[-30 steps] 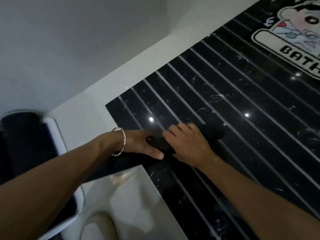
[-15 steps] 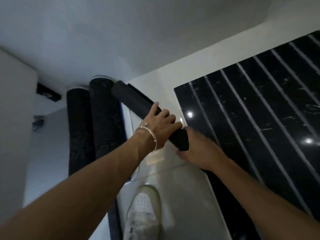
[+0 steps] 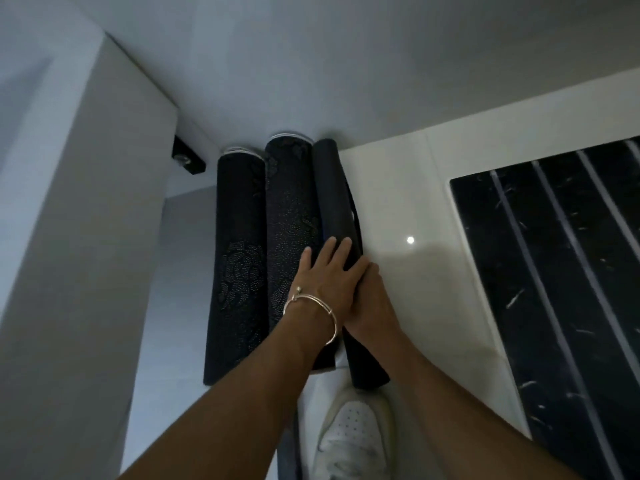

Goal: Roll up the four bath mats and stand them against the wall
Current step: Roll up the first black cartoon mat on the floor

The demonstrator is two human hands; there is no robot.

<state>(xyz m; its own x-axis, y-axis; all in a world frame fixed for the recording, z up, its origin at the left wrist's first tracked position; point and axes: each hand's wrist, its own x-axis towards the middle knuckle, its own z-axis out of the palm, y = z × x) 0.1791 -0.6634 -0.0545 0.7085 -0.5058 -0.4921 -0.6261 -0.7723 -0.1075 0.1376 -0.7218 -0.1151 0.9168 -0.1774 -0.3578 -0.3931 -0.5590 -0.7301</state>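
Underfoot, white floor point(image 3: 415, 209); mat point(image 3: 334, 195) against wall point(image 3: 311, 64)

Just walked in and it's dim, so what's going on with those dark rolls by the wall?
A person is putting bath mats away. Both hands are on a plain dark roll: the left hand lies flat over it, the right hand just below. It stands beside two patterned rolls leaning on the wall. A striped black mat lies flat on the floor to the right, not yet rolled.
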